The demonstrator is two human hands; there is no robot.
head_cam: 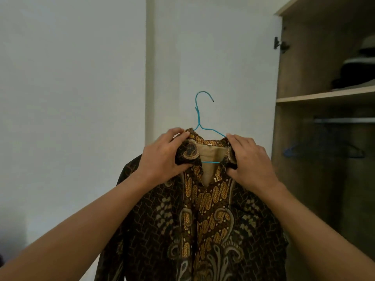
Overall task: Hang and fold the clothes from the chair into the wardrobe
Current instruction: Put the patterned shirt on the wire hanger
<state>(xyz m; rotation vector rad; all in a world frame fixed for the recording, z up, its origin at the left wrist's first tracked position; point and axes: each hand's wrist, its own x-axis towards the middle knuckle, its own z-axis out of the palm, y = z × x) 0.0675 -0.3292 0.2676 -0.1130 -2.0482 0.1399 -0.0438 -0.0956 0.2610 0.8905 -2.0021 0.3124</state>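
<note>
Brown shirt (205, 230), hem cut off, collar (191, 149) pinched by left hand (162, 158) and right hand (250, 160).

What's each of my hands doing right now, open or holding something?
Left hand: closed, gripping the batik shirt at its collar.
Right hand: closed, gripping the same collar on the other side.

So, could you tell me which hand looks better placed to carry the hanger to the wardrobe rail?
Probably the right hand: it grips the shirt on the side nearer the rail; the left hand is farther.
</note>
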